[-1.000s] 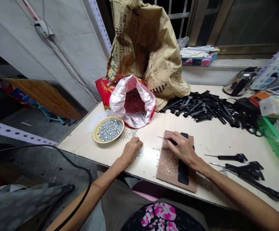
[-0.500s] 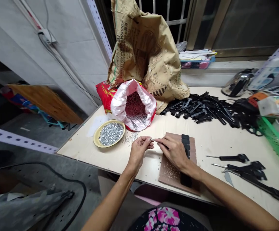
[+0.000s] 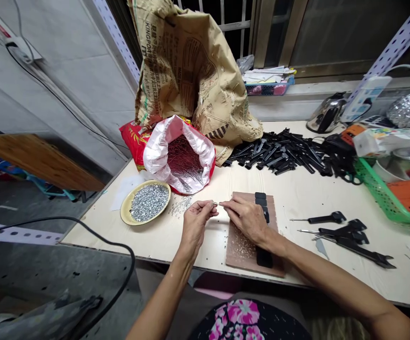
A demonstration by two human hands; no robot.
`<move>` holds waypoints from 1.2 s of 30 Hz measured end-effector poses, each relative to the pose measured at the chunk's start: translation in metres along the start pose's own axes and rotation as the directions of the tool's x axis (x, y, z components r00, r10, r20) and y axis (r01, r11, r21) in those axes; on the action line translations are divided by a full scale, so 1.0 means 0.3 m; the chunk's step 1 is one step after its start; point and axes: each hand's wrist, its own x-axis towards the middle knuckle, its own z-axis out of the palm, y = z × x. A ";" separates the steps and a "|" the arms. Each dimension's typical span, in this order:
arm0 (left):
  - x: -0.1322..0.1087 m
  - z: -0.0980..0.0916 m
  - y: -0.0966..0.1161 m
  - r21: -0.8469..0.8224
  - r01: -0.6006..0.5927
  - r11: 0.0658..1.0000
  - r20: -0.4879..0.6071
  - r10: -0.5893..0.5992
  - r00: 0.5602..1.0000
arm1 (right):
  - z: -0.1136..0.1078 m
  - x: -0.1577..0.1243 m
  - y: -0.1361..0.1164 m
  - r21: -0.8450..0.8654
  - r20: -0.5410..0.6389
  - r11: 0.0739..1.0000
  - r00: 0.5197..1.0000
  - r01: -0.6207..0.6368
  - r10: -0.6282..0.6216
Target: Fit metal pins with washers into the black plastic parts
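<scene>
My left hand (image 3: pixel 196 222) is closed in a pinch, with a small silver metal piece (image 3: pixel 215 203) at its fingertips. Just to the right, my right hand (image 3: pixel 249 218) is also closed; its fingertips meet the other end of that piece, and what they grip is too small to make out. Under my right forearm lies a brown board (image 3: pixel 236 257) with several black pads (image 3: pixel 264 257) in a row and pale crumbs on it. Left of my left hand, a yellow dish (image 3: pixel 124 215) holds many small silver metal pieces (image 3: pixel 150 202).
Behind the dish, a white-lined red bag (image 3: pixel 155 156) holds thin red-brown wires. A large paper sack (image 3: pixel 226 104) stands behind it. Black parts (image 3: pixel 282 151) are heaped at the back. Black-handled tools (image 3: pixel 353 231) lie on the right, near a green basket (image 3: pixel 385 203).
The view has turned slightly to the right, so the table's things sit further left. Both hands keep their pinch with the small metal piece between them.
</scene>
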 end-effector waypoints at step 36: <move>0.062 0.070 -0.041 0.359 0.047 0.932 0.277 -0.154 0.948 | -0.055 -0.086 0.132 0.248 0.096 0.958 0.988 -0.144 0.124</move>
